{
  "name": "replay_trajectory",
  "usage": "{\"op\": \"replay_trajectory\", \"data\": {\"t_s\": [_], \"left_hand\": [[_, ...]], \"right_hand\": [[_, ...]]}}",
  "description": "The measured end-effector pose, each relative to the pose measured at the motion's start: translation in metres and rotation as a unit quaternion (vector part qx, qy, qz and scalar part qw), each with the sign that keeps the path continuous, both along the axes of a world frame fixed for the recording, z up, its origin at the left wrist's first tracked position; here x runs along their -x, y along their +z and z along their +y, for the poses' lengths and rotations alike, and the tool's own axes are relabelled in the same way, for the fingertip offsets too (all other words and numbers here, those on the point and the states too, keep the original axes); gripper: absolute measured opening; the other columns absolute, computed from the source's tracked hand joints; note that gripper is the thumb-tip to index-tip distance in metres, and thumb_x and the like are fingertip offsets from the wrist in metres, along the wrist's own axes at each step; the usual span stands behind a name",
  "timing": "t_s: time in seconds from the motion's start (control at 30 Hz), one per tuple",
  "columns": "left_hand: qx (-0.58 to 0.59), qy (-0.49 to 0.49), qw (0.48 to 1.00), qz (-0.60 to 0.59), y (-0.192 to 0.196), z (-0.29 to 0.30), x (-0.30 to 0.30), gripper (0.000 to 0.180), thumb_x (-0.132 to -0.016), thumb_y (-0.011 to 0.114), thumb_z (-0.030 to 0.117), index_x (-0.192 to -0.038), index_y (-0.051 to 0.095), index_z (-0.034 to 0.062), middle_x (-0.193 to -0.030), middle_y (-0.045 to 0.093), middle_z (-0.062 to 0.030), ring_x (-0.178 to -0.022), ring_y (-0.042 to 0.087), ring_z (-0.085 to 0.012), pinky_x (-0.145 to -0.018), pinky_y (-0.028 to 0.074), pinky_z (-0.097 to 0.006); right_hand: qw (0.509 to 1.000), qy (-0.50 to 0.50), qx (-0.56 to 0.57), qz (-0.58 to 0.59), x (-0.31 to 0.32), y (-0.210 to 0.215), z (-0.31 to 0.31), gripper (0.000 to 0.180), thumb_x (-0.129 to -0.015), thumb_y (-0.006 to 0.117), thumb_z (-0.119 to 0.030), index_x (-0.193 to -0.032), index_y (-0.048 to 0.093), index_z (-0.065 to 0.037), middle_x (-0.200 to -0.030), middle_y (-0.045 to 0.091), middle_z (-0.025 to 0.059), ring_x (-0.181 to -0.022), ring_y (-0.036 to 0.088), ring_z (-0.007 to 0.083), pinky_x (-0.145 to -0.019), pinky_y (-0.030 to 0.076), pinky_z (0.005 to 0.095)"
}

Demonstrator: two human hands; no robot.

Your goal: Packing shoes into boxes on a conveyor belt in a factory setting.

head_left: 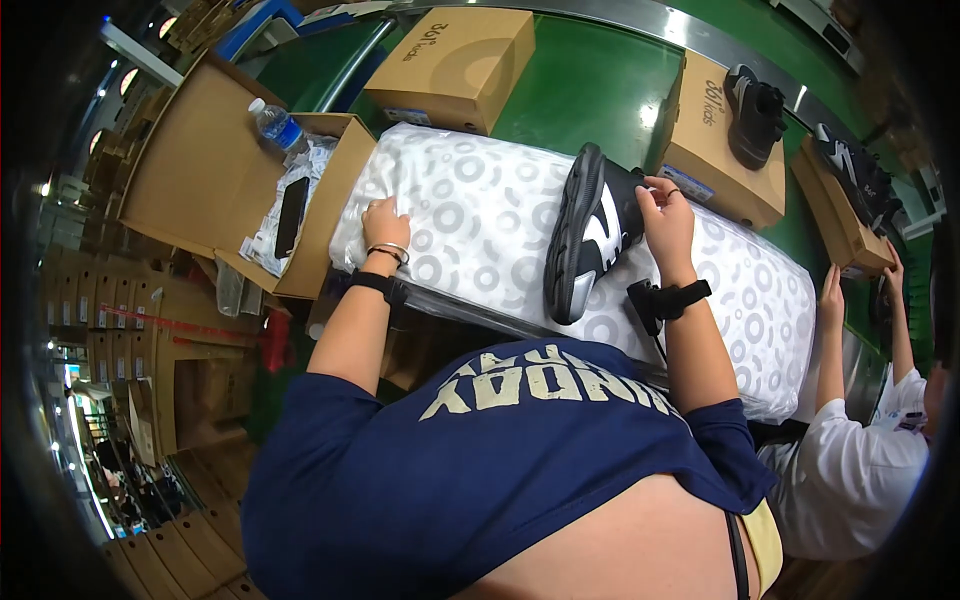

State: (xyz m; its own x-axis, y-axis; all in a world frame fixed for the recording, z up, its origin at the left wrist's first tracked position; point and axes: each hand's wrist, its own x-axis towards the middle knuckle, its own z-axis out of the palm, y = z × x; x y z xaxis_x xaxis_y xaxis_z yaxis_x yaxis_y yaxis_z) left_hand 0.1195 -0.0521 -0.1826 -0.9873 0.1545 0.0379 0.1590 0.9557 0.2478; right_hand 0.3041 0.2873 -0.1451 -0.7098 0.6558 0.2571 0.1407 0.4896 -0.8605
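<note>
A black sneaker (590, 235) with white and silver side stripes is tipped on its side over a thick stack of white wrapping paper (480, 210) printed with grey rings. My right hand (667, 220) grips the sneaker at its heel and collar, thumb and fingers closed on the edge. At the stack's left end, my left hand (385, 222) has its fingers curled in against the top sheet, which creases around them. A strapped black device (668, 300) sits on my right wrist.
An opened cardboard box (335, 215) with paper slips, a phone (290, 217) and a water bottle (277, 126) stands left. Beyond the stack, closed shoeboxes (450, 65) rest on a green conveyor (580, 85). At right, a co-worker's hands (833, 297) hold another shoebox (840, 215).
</note>
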Motion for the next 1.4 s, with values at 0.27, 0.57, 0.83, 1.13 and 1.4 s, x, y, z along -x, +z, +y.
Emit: {"op": "replay_trajectory", "data": {"t_s": [0.27,0.57,0.83,1.13,1.4], "left_hand": [[-0.13,-0.149,0.972,0.124,0.058,0.071,0.008,0.021,-0.067,0.051,0.005,-0.083,0.064,0.0002,-0.08,0.061,-0.0207,-0.075,0.06,-0.0322,-0.07,0.047,-0.039],[-0.213,-0.504,0.833,0.075,0.197,0.178,-0.124,0.03,-0.075,0.062,0.021,-0.099,0.06,0.0032,-0.089,0.059,-0.0142,-0.08,0.056,-0.0293,-0.071,0.044,-0.034],[0.327,-0.588,0.74,0.006,0.119,0.266,-0.111,0.057,-0.07,0.061,0.045,-0.11,0.052,0.0056,-0.11,0.054,-0.0177,-0.113,0.043,-0.0297,-0.09,0.036,-0.046],[-0.015,-0.64,0.76,-0.113,0.1,0.262,-0.077,0.035,-0.075,0.06,0.024,-0.104,0.055,0.0047,-0.098,0.057,-0.0146,-0.093,0.055,-0.0279,-0.078,0.045,-0.037],[-0.323,-0.325,0.834,-0.308,0.057,0.212,0.022,0.037,-0.078,0.06,0.016,-0.111,0.052,0.0011,-0.107,0.056,-0.0086,-0.096,0.054,-0.0187,-0.082,0.043,-0.03]], "right_hand": [[0.977,0.109,0.169,0.076,0.025,0.038,-0.014,0.048,-0.073,0.066,-0.021,-0.109,0.05,0.006,-0.083,0.061,0.0118,-0.073,0.057,0.0154,-0.065,0.047,0.0265],[0.812,0.154,0.534,0.177,-0.025,0.044,0.055,0.057,-0.077,0.049,0.005,-0.129,0.026,-0.001,-0.099,0.055,0.0143,-0.081,0.057,0.0203,-0.073,0.049,0.0304],[0.793,0.057,0.588,0.149,-0.073,-0.03,0.1,0.06,-0.08,0.047,-0.004,-0.133,0.021,-0.011,-0.112,0.047,0.0155,-0.084,0.055,0.019,-0.073,0.045,0.031],[0.975,0.16,-0.157,-0.012,-0.04,0.042,0.072,0.05,-0.066,0.068,-0.018,-0.109,0.051,0.0,-0.103,0.056,0.0182,-0.097,0.052,0.0329,-0.083,0.042,0.0348],[0.828,0.19,-0.299,-0.435,-0.087,0.026,0.045,0.056,-0.064,0.068,-0.023,-0.116,0.05,-0.011,-0.111,0.052,0.013,-0.11,0.044,0.0289,-0.096,0.026,0.0525]]}}
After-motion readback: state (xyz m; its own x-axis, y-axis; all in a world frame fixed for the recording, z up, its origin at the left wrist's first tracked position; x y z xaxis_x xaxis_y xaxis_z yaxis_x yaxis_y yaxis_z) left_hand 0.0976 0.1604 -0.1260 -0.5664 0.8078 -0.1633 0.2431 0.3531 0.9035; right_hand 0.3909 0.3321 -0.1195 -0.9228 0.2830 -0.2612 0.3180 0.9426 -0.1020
